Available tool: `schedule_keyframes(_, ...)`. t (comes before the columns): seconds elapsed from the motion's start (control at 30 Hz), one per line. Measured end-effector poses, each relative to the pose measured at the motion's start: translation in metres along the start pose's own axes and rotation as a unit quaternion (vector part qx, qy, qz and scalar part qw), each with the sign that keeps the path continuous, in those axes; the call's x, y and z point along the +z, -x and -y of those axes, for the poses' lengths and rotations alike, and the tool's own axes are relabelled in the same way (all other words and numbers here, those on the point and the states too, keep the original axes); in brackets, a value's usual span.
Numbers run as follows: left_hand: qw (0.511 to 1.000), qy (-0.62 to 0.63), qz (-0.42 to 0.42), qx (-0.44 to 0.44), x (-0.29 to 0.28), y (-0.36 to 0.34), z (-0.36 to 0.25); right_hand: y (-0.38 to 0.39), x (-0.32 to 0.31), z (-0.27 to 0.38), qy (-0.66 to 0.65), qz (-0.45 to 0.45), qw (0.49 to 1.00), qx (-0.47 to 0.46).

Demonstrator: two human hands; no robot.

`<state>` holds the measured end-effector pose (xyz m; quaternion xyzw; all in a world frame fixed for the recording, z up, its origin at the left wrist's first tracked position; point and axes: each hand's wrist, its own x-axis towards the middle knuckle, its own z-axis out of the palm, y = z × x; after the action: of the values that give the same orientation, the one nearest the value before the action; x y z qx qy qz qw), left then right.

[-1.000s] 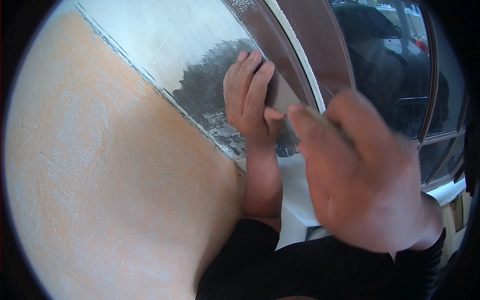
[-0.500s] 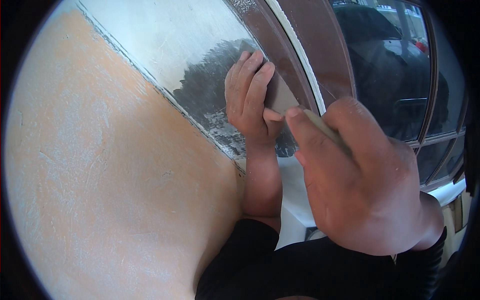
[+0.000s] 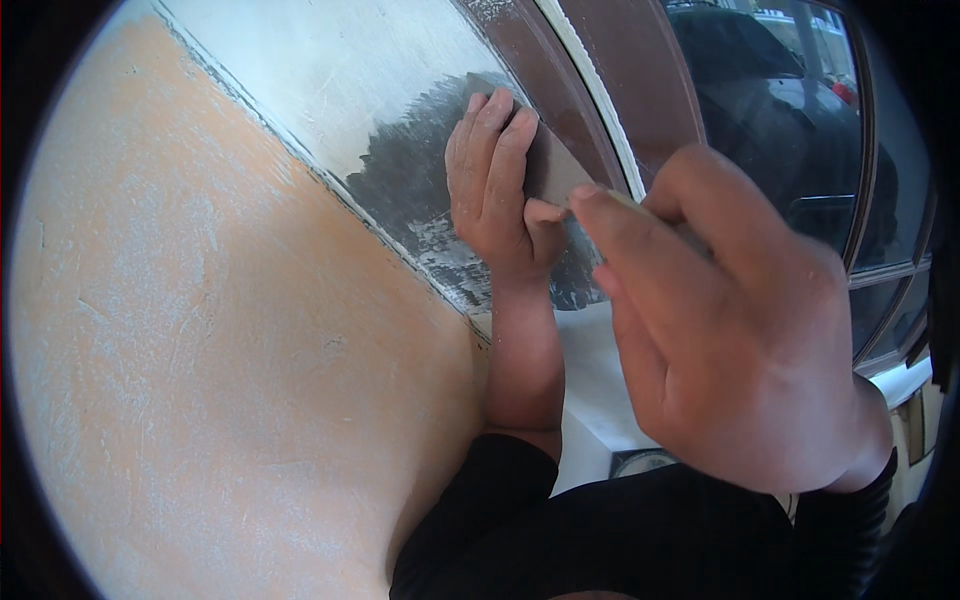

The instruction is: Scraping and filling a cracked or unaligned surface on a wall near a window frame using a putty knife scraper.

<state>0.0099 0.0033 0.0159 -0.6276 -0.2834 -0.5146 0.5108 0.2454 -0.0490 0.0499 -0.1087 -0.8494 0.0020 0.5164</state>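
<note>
My right hand [image 3: 745, 325] is closed around the handle of a flat, wide-bladed scraper [image 3: 553, 174]; most of the handle is hidden in the fist. My left hand [image 3: 495, 190] lies against the blade, its fingers stretched out and pressing on it, with the thumb by the handle end. The blade rests on a strip of white surface [image 3: 330, 70] beside a brown frame. Under and around my left hand, that strip has a dark grey bare patch [image 3: 400, 165] with ragged edges. The blade's working edge is mostly hidden behind my left fingers.
An orange-tan scuffed wall [image 3: 230, 330] fills the left. To the right run the brown wooden frame [image 3: 655, 80] with a pale strip and a glass-paned window [image 3: 780, 150]. Below my forearms are a white ledge [image 3: 590, 380] and a partly hidden round object [image 3: 643, 462].
Both hands and the scraper have shifted slightly up along the white strip. My right hand has risen the most, and more of the round object below shows.
</note>
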Motion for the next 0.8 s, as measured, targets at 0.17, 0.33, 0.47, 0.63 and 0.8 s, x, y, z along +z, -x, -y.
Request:
schedule_keyframes(0.17, 0.993, 0.012, -0.077, 0.091, 0.012, 0.006, 0.025, -0.004, -0.003, 0.005, 0.004, 0.001, 1.0, 0.001)
schedule_keyframes(0.33, 0.997, -0.038, -0.052, 0.031, 0.009, 0.0, 0.009, -0.002, -0.002, 0.007, 0.001, 0.002, 1.0, -0.003)
schedule_keyframes(0.47, 0.999, -0.018, -0.022, 0.031, 0.007, 0.002, 0.006, -0.001, 0.006, -0.001, 0.003, -0.006, 1.0, -0.009)
schedule_keyframes(0.63, 1.0, 0.016, 0.006, -0.003, 0.001, 0.0, 0.002, -0.006, -0.001, 0.002, 0.006, 0.007, 1.0, 0.0)
schedule_keyframes(0.8, 1.0, 0.01, -0.001, -0.011, -0.002, -0.001, 0.001, 0.002, 0.014, -0.005, -0.015, -0.088, 0.994, -0.064)
